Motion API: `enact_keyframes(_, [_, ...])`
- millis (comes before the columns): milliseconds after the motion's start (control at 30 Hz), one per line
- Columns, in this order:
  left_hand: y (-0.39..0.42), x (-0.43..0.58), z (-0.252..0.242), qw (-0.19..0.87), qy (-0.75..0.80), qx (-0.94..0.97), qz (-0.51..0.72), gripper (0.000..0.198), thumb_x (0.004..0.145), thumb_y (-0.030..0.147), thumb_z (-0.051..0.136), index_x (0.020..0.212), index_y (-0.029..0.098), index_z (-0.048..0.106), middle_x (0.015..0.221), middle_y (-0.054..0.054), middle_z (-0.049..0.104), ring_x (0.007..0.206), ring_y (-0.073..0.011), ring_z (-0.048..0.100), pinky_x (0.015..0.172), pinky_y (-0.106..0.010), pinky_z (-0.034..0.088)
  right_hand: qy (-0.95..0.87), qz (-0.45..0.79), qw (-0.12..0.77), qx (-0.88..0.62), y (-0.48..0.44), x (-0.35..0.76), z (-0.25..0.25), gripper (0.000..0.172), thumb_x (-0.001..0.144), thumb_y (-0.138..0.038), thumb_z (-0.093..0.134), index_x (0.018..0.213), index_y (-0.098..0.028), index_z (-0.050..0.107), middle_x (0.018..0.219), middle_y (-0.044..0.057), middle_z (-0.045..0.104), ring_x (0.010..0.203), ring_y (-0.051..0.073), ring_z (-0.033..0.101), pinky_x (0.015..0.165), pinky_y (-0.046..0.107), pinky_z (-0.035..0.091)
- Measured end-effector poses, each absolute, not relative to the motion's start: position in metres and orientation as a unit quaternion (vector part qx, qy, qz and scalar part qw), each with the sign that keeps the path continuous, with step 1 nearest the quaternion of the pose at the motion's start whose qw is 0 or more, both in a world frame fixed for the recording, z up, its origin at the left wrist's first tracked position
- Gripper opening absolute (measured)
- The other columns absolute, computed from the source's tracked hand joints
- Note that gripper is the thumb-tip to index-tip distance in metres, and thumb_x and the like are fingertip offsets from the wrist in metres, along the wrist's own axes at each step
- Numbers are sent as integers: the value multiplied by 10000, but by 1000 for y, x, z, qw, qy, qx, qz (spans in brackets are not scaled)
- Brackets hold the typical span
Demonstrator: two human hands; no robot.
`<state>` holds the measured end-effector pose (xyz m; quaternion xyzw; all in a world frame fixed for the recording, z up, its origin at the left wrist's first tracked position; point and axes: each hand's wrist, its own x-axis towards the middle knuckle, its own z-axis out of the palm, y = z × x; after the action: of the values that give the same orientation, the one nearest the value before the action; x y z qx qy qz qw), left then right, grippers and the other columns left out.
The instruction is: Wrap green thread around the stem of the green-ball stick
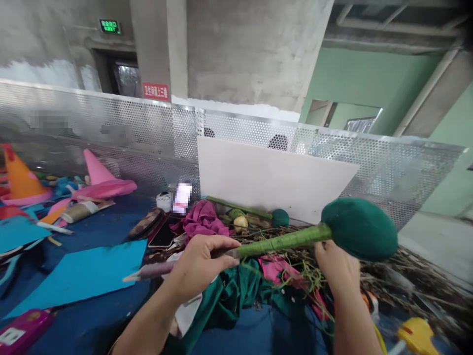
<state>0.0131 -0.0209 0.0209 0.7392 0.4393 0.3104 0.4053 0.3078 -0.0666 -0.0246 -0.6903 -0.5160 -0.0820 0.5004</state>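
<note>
Over the blue surface [92, 315], the left hand [199, 264] pinches the green stick [281, 240] tight. Its wrapping looks half done. The right hand [338, 271] props the round head [360, 228], its grip hidden.

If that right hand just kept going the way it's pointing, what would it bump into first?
The dark green padded head of the stick held by the left hand. The right hand points up and away, its fingertips hidden just under that head, probably touching it.
</note>
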Motion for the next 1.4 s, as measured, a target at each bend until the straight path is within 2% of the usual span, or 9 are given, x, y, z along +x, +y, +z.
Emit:
enact_keyframes(100, [-26, 22, 21, 467, 436, 690, 340, 226, 677, 221, 681, 879, 166, 767, 779, 1, 752, 738, -186, 667, 699, -250, 516, -584, -7, 496, -643, -59, 263, -27, 296, 858, -388, 538, 628, -220, 616, 658, 45, 654, 679, 213, 638, 618, 311, 492])
enact_keyframes(200, [-25, 25, 17, 518, 411, 653, 369, 247, 669, 209, 674, 896, 164, 761, 723, 6, 732, 651, -152, 628, 637, -245, 507, -659, 174, 504, -530, -60, 214, -29, 253, 890, -361, 535, 1042, -195, 650, 999, 70, 702, 994, 232, 642, 841, 321, 494])
enact_keyframes(300, [-20, 23, 12, 531, 405, 628, 399, 318, 663, 218, 683, 967, 156, 750, 743, -3, 733, 593, -130, 589, 575, -239, 484, -698, 249, 460, -489, -68, 188, -29, 151, 895, -295, 553, 864, -191, 658, 785, 21, 680, 765, 177, 646, 705, 253, 485])
enact_keyframes(367, [-17, 22, 10, 527, 408, 621, 412, 330, 668, 215, 681, 984, 147, 745, 745, -8, 733, 605, -134, 596, 588, -244, 488, -697, 226, 474, -489, -74, 185, -29, 255, 918, -278, 527, 695, -191, 614, 653, 0, 604, 644, 150, 591, 614, 233, 445])
enact_keyframes(567, [-18, 28, 4, 531, 402, 622, 412, 278, 654, 172, 668, 916, 127, 747, 818, -24, 752, 797, -200, 664, 719, -279, 520, -662, 220, 637, -330, -78, 182, -35, 270, 953, -278, 484, 744, -214, 644, 1052, 90, 626, 1074, 253, 569, 835, 348, 469])
enact_keyframes(667, [-19, 33, 0, 532, 395, 629, 407, 244, 660, 158, 641, 882, 136, 738, 848, -26, 755, 852, -215, 671, 778, -297, 517, -601, 329, 687, -242, -73, 168, -41, 349, 979, -351, 421, 707, -216, 594, 760, 54, 584, 798, 215, 607, 676, 339, 496])
enact_keyframes(800, [-20, 38, -3, 531, 387, 627, 418, 282, 619, 133, 668, 899, 143, 697, 834, -26, 735, 858, -206, 667, 783, -288, 505, -528, 302, 744, -276, -72, 158, -48, 412, 976, -341, 426, 593, -200, 484, 562, -17, 389, 521, 135, 426, 476, 246, 363])
enact_keyframes(1133, [-26, 42, -9, 443, 424, 677, 406, 246, 676, 165, 647, 918, 204, 647, 912, -19, 736, 893, -199, 675, 775, -284, 491, -564, 107, 694, -433, -85, 155, -57, 379, 980, -266, 417, 606, -210, 436, 557, -27, 394, 508, 130, 402, 528, 279, 303])
enact_keyframes(1400, [-28, 42, -10, 313, 474, 750, 339, 180, 727, 186, 585, 857, 236, 699, 893, -10, 752, 864, -214, 668, 695, -277, 447, -645, 142, 620, -424, -83, 173, -41, 324, 993, -233, 380, 698, -211, 513, 653, 2, 547, 630, 143, 554, 591, 248, 418])
